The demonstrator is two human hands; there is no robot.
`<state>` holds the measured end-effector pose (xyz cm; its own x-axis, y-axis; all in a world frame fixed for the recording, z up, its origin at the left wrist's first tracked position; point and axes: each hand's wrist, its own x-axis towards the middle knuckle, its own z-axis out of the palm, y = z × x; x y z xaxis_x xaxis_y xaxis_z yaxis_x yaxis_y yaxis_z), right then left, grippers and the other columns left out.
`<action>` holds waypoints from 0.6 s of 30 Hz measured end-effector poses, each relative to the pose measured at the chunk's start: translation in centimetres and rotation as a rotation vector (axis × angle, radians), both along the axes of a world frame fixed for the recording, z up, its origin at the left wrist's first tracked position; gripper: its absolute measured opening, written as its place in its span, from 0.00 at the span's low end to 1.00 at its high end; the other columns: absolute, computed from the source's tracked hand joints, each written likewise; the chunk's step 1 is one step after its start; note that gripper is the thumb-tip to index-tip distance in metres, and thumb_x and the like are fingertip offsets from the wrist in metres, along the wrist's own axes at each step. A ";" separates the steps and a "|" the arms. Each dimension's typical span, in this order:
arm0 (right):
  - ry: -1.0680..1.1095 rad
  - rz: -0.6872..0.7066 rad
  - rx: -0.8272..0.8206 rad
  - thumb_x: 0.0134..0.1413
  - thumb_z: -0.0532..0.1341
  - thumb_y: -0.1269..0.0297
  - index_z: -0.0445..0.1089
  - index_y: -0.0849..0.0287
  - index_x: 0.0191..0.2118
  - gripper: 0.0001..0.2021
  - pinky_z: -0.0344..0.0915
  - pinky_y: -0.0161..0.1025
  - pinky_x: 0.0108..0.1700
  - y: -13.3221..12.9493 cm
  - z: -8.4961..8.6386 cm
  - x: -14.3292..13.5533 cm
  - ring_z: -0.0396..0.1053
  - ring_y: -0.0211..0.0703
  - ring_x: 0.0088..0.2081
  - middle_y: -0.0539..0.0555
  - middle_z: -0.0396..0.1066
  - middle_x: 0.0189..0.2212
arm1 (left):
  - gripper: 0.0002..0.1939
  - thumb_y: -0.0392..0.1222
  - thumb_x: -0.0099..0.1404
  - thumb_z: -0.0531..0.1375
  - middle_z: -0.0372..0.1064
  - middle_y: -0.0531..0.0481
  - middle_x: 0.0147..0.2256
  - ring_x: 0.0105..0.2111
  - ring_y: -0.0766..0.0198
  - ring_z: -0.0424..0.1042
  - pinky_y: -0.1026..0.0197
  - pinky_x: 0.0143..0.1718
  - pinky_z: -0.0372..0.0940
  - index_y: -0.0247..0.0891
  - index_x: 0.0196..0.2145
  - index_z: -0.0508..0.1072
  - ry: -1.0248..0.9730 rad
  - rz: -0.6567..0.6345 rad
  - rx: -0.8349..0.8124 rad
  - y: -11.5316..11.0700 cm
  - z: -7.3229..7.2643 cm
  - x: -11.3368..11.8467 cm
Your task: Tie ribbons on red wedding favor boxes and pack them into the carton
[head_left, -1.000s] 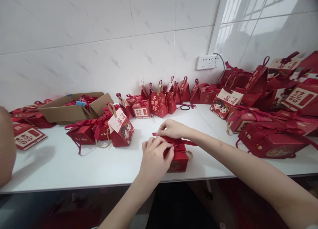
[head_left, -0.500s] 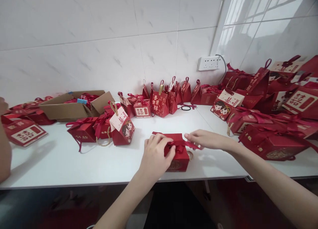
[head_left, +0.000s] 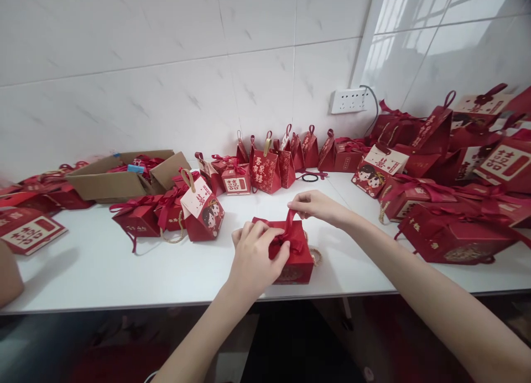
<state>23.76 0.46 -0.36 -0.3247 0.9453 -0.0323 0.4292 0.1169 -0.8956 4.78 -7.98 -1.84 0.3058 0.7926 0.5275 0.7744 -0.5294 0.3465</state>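
A red gift box (head_left: pixel 299 268) with a gold rope handle (head_left: pixel 316 255) at its right side stands near the table's front edge. On its top lies a red ribbon (head_left: pixel 289 228) gathered in a bow. My left hand (head_left: pixel 259 253) rests over the box's left part, its thumb and fingers closed on the ribbon at the bow; exactly what they pinch is partly hidden. Above the box, my right hand (head_left: pixel 313 206) pinches a ribbon end between thumb and fingertips and holds it up, so the strip rises from the bow.
Red boxes (head_left: pixel 136 216) and an upright white-and-red box (head_left: pixel 203 208) stand left. Behind them is a cardboard carton (head_left: pixel 120 185) of ribbons. Several small boxes (head_left: pixel 265 170) line the wall, and a large pile (head_left: pixel 456 228) fills the right. Another person's arm (head_left: pixel 9 275) shows far left.
My right hand has moved up and left, lifting the ribbon end from the box's right side to above it. My left hand stays on the bow. The other person's arm has drawn lower.
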 end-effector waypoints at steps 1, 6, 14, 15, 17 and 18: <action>-0.023 -0.015 0.018 0.45 0.61 0.52 0.65 0.61 0.24 0.15 0.56 0.35 0.29 0.1 -0.3 -0.2 0.61 0.35 0.24 0.49 0.64 0.20 | 0.08 0.41 0.61 0.57 0.70 0.50 0.33 0.38 0.58 0.64 0.52 0.41 0.51 0.40 0.37 0.75 -0.002 0.001 -0.001 0.0 0.0 0.0; -0.162 -0.315 0.262 0.52 0.57 0.54 0.63 0.59 0.33 0.12 0.56 0.36 0.33 -3.5 0.2 -0.3 0.63 0.40 0.31 0.52 0.67 0.29 | 0.09 0.41 0.61 0.57 0.70 0.49 0.33 0.38 0.56 0.65 0.51 0.42 0.52 0.40 0.38 0.74 0.001 0.026 -0.023 0.0 0.0 0.3; -0.343 -0.173 0.120 0.54 0.52 0.43 0.59 0.56 0.20 0.23 0.50 0.36 0.23 -10.0 1.1 -1.6 0.57 0.37 0.20 0.49 0.62 0.16 | 0.12 0.47 0.61 0.55 0.63 0.47 0.37 0.39 0.57 0.64 0.55 0.41 0.59 0.39 0.40 0.64 -0.331 0.134 -0.060 0.2 0.5 -1.4; -0.348 -0.173 0.114 0.53 0.53 0.43 0.60 0.56 0.20 0.22 0.50 0.36 0.23 -10.0 0.9 -1.7 0.57 0.37 0.20 0.49 0.62 0.16 | 0.11 0.49 0.62 0.53 0.63 0.48 0.35 0.37 0.58 0.64 0.56 0.39 0.59 0.39 0.37 0.64 -0.370 0.169 -0.138 0.3 0.5 -1.9; -0.339 -0.165 0.104 0.54 0.54 0.46 0.61 0.56 0.22 0.19 0.50 0.36 0.24 -9.7 0.6 -1.9 0.57 0.37 0.20 0.49 0.62 0.17 | 0.14 0.53 0.63 0.51 0.60 0.53 0.28 0.31 0.61 0.62 0.60 0.34 0.57 0.40 0.29 0.61 -0.419 0.178 -0.372 0.6 0.6 -2.8; -0.320 -0.161 0.088 0.54 0.54 0.48 0.62 0.56 0.23 0.18 0.50 0.36 0.24 -9.5 0.4 -1.8 0.56 0.37 0.20 0.48 0.61 0.17 | 0.17 0.55 0.63 0.50 0.57 0.54 0.25 0.28 0.63 0.60 0.61 0.31 0.56 0.40 0.25 0.59 -0.439 0.145 -0.498 0.7 0.6 -3.2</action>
<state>21.92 -9.01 0.07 -0.1581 0.9871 -0.0247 0.7054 0.0954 -0.7023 1.63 -7.23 -1.27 0.0191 0.9899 0.1402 0.5569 -0.1270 0.8208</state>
